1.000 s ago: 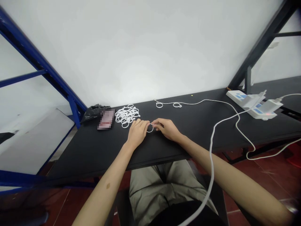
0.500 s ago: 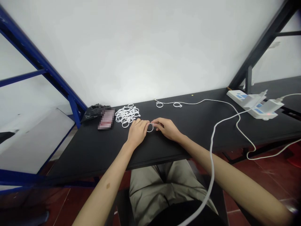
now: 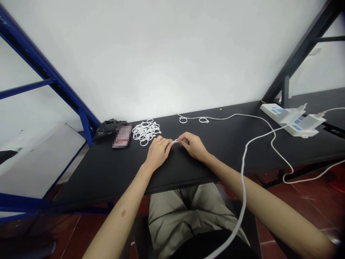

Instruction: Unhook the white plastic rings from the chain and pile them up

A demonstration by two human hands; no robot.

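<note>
Between my two hands is a white plastic ring, seen nearly edge-on above the black table. My left hand pinches its left side and my right hand pinches its right side; the fingertips hide parts of it. A pile of similar white rings lies just beyond my left hand. Two more stand apart at the back: one white ring ahead of my hands and another white ring farther right, which has a small round tab.
A black plastic bag and a blurred pinkish item lie left of the pile. At right, a white power strip holds plugged-in adapters. A white cable runs across the table's right part and over my right forearm.
The ring in my hands has turned from an open circle facing me to nearly edge-on. My right hand has shifted very slightly; the rest of the table is the same.
</note>
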